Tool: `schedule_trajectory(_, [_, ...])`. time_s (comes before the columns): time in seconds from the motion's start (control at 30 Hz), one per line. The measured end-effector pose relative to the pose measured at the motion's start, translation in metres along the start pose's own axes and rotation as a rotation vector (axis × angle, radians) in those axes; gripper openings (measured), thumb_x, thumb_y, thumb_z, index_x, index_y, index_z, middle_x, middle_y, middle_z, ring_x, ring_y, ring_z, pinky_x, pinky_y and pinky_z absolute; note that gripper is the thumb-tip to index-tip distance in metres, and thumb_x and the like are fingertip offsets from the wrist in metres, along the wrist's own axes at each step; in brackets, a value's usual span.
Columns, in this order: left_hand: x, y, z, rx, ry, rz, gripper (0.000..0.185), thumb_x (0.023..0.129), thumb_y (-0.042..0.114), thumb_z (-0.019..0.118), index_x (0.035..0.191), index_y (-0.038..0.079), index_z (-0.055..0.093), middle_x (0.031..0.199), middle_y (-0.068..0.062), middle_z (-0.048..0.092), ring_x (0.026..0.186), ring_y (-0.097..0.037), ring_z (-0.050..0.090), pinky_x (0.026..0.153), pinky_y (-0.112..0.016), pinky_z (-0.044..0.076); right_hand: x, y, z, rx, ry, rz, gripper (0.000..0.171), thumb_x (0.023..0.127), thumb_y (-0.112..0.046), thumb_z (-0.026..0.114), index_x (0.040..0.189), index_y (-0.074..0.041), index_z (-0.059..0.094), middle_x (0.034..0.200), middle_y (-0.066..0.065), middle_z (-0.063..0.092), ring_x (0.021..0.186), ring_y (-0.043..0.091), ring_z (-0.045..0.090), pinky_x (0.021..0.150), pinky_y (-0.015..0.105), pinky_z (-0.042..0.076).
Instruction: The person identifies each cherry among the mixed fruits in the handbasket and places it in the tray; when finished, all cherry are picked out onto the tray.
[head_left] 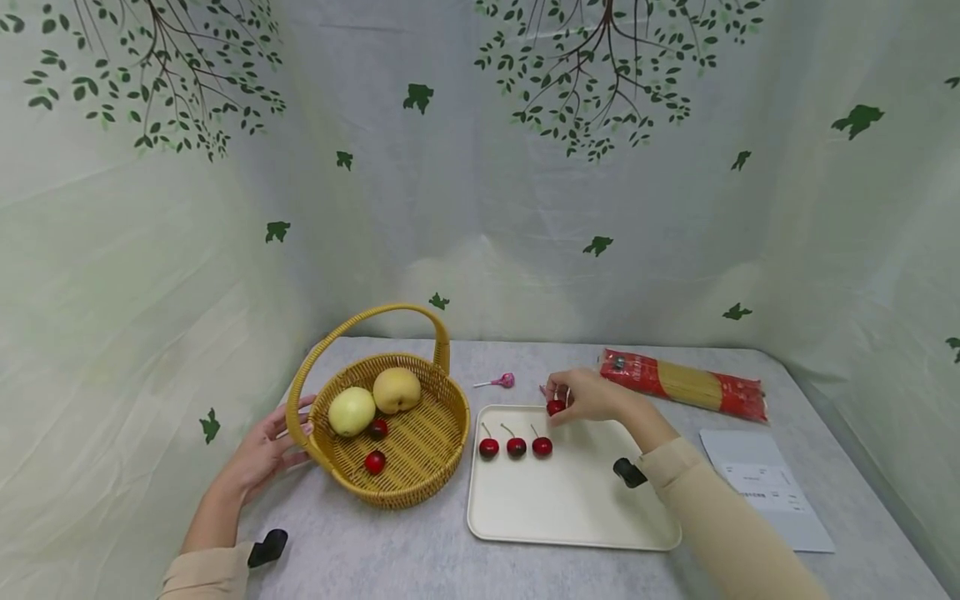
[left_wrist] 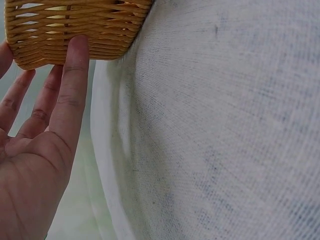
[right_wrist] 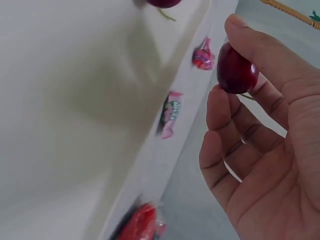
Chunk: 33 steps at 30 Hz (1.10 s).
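Note:
My right hand [head_left: 588, 396] pinches a dark red cherry [right_wrist: 237, 69] between thumb and fingertips, over the far edge of the cream tray [head_left: 573, 500]. On that tray three stemmed cherries [head_left: 516, 447] form a row along the far left part. My left hand [head_left: 264, 454] is at the left side of the wicker basket [head_left: 405, 492], by the foot of its handle. In the left wrist view its fingers [left_wrist: 75, 75] are extended against the woven wall. Inside the basket are two round yellowish fruits [head_left: 397, 390] and two cherries [head_left: 375, 462].
A pink lollipop [head_left: 507, 380] lies between basket and tray, towards the back. Beyond the tray's far edge is a pink wrapped candy [right_wrist: 171, 114]. A red-and-yellow pack of spaghetti [head_left: 693, 387] lies at the back right, with a white printed sheet [head_left: 765, 487] nearer.

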<state>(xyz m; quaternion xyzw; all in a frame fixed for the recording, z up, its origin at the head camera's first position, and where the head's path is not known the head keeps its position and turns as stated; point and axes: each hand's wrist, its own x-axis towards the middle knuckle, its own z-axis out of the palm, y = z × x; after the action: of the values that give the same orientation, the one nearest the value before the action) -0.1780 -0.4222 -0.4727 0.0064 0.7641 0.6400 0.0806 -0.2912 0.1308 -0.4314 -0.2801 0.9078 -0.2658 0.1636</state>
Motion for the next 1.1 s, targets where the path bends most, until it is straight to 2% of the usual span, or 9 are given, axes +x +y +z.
schedule_trajectory(0.27, [0.003, 0.001, 0.0, -0.011, -0.008, 0.024, 0.064, 0.111, 0.018, 0.061, 0.167, 0.009, 0.032, 0.135, 0.026, 0.058, 0.118, 0.002, 0.066, 0.092, -0.031, 0.063, -0.013, 0.016, 0.014, -0.011, -0.027, 0.066, 0.029, 0.088, -0.028, 0.091, 0.104, -0.019, 0.068, 0.092, -0.001, 0.065, 0.085, 0.016, 0.058, 0.074, 0.029, 0.052])
schedule_trajectory(0.47, [0.003, 0.0, -0.002, -0.034, -0.033, 0.049, 0.06, 0.111, 0.015, 0.06, 0.166, 0.012, 0.035, 0.135, 0.026, 0.06, 0.119, 0.002, 0.066, 0.091, -0.031, 0.063, -0.019, 0.019, 0.022, 0.009, -0.044, 0.066, 0.03, 0.086, -0.026, 0.093, 0.1, -0.017, 0.068, 0.089, 0.0, 0.065, 0.082, 0.015, 0.057, 0.072, 0.028, 0.049])
schedule_trajectory(0.8, [0.001, -0.005, -0.002, -0.024, -0.028, 0.035, 0.064, 0.111, 0.014, 0.059, 0.167, 0.006, 0.029, 0.132, 0.019, 0.062, 0.119, 0.002, 0.065, 0.092, -0.032, 0.063, -0.022, 0.024, 0.037, 0.019, -0.055, 0.084, 0.031, 0.085, -0.029, 0.094, 0.099, -0.019, 0.069, 0.087, -0.001, 0.063, 0.083, 0.015, 0.057, 0.072, 0.029, 0.048])
schedule_trajectory(1.1, [0.001, -0.003, 0.0, -0.012, -0.013, 0.017, 0.066, 0.111, 0.017, 0.06, 0.168, 0.006, 0.028, 0.132, 0.021, 0.061, 0.119, 0.003, 0.065, 0.093, -0.033, 0.064, -0.022, 0.024, 0.037, 0.026, -0.051, 0.075, 0.034, 0.084, -0.03, 0.095, 0.101, -0.018, 0.069, 0.087, 0.0, 0.063, 0.083, 0.015, 0.056, 0.071, 0.029, 0.047])
